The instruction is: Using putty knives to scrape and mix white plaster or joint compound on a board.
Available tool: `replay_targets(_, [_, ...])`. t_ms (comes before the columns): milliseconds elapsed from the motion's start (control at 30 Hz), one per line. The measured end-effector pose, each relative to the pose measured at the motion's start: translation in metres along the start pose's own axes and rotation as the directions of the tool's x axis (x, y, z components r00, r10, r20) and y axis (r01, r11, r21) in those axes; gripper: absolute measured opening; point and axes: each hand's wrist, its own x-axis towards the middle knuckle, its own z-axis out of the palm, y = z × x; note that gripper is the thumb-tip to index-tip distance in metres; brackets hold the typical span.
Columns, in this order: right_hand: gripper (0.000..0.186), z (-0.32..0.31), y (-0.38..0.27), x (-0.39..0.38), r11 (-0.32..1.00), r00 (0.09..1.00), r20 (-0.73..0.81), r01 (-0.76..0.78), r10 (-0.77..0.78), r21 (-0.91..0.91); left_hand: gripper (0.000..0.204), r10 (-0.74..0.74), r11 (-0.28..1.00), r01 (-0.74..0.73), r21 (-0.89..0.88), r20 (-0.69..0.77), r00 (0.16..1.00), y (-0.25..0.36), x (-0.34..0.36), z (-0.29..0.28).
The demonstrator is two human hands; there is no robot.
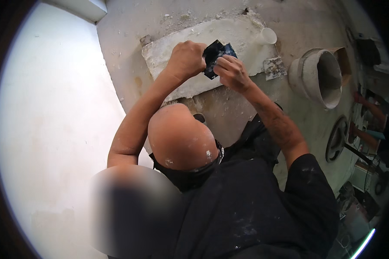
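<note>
Black plates (211,52) were over the pale board (251,51); left hand (188,60) and right hand (232,73) each had a grip clamped on them, apparently for steadiness. Right of the board stood a bucket (304,77).

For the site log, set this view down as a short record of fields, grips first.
Left grip: closed at the left edge of a dark flat item
Right grip: closed at its right side
Item surface: whitish smears; one piece or two, cannot tell
Below: pale, crusted board on the floor
Board's right end: white cup
Right of board: crusted bucket, brown cardboard behind it
Far right: part of another person
</note>
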Motion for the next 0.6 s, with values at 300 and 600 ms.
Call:
replay_targets(300, [0.017, -0.009, -0.003, -0.03, 0.955, 0.955, -0.015, -0.296, 0.296, 0.011, 0.017, -0.094, 0.995, 0.097, 0.022, -0.107, 0.99, -0.046, 0.023, 0.038])
replay_targets(600, [0.028, -0.019, -0.022, -0.051, 0.429, 0.46, 0.112, -0.875, 0.881, 0.226, 0.016, -0.55, 0.238, 0.476, -0.847, 0.286, 0.785, -0.083, 0.005, 0.073])
